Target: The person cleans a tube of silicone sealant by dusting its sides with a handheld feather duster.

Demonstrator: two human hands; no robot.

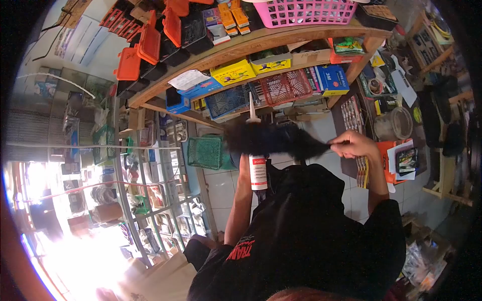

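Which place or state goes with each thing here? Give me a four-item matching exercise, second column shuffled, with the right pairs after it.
Things:
1. White cartridge
2. Black fluffy duster
3. Pink basket
4. Red basket

Places and states:
A. Up on the wooden shelf top
B. Just right of the blue basket in the picture
C. Partly covered, its pointed nozzle showing
D. Gripped at one end by the right hand

Pairs: 1-C, 2-D, 3-A, 4-B

Wooden shelving (241,48) ahead; pale tiled floor (221,189); white glare (75,263) lower left.
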